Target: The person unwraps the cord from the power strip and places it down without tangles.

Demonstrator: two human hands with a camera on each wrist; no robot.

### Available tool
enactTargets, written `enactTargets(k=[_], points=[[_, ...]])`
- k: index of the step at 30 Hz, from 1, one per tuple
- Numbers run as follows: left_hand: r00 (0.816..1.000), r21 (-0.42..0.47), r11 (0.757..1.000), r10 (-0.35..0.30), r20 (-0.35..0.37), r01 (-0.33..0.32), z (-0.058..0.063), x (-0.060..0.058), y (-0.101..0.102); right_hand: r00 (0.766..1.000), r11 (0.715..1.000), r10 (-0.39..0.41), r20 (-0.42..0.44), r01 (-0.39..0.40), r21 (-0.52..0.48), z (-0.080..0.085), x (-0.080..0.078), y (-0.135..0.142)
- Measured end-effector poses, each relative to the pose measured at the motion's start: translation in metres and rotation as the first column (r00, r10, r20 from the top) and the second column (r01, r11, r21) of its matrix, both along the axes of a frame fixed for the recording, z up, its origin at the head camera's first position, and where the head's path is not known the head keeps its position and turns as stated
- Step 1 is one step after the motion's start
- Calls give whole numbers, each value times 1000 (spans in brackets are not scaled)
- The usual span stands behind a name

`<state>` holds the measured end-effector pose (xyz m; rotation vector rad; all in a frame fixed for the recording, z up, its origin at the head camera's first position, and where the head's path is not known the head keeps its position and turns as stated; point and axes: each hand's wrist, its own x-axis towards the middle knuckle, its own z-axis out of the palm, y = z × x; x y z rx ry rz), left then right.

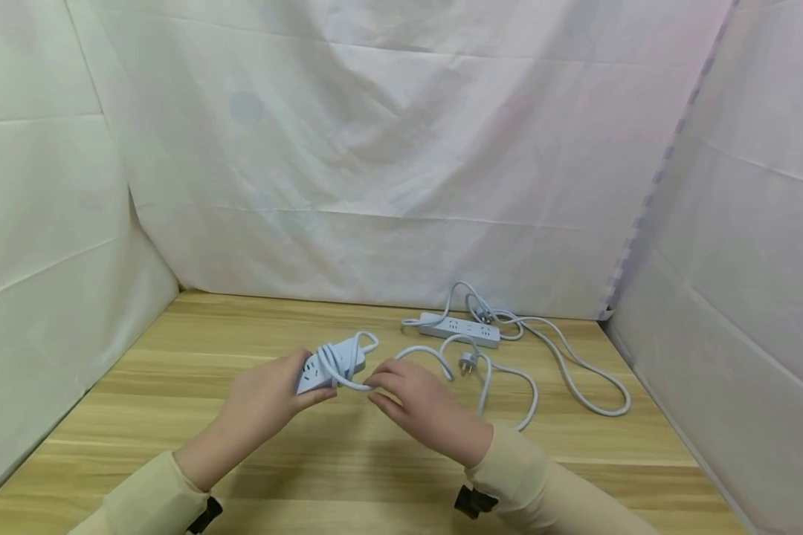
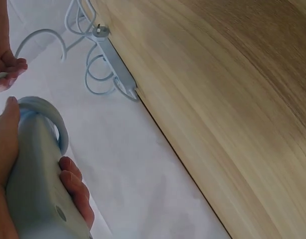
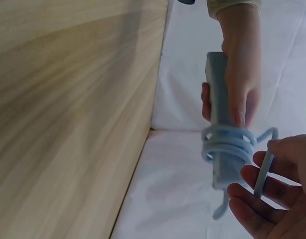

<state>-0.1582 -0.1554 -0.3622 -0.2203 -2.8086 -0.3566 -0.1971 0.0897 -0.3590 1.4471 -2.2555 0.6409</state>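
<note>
My left hand (image 1: pixel 264 390) grips one end of a white power strip (image 1: pixel 313 376), lifted off the table and tilted, its socket face partly in sight. Several turns of its own cord (image 3: pixel 228 142) are wound around the strip's body. Close to the strip's other end, my right hand (image 1: pixel 418 405) pinches the cord between thumb and fingers. From there the cord's free length runs to the right, down to a three-pin plug (image 1: pixel 468 362) on the table. In the left wrist view, the thumb and fingers (image 2: pixel 76 186) lie on opposite sides of the strip.
A second white power strip (image 1: pixel 458 329) lies at the back right of the wooden table (image 1: pixel 227 319). Its loose cord (image 1: pixel 605 407) loops out to the right, with its plug (image 1: pixel 485 316) beside the strip. White cloth (image 1: pixel 375 148) hangs around the back and sides.
</note>
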Motion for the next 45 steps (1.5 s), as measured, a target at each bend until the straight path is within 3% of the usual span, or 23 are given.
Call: enactTargets(k=[7, 14, 20, 27, 32, 40, 45], points=[[999, -108, 993, -41, -19, 38, -5, 3, -1, 1000, 997, 17, -11, -18, -81, 8, -9, 10], [996, -112, 991, -76, -49, 70, -8, 10, -2, 1000, 993, 23, -1, -23, -115, 9, -18, 16], [994, -118, 990, -90, -60, 83, -9, 17, -3, 996, 996, -25, 83, 32, -82, 5, -27, 20], [989, -81, 991, -110, -101, 102, -8, 22, -4, 965, 991, -136, 226, 131, 34, -4, -34, 26], [988, -30, 995, -102, -116, 99, -6, 24, -7, 945, 983, -177, 275, 154, 101, -13, -37, 32], [999, 88, 996, -30, -23, 32, -2, 18, -16, 947, 978, -180, 266, 144, 152, -24, -37, 42], [1000, 89, 996, -13, -5, 14, -4, 12, -23, 960, 979, -154, 234, 116, 168, -22, -33, 46]])
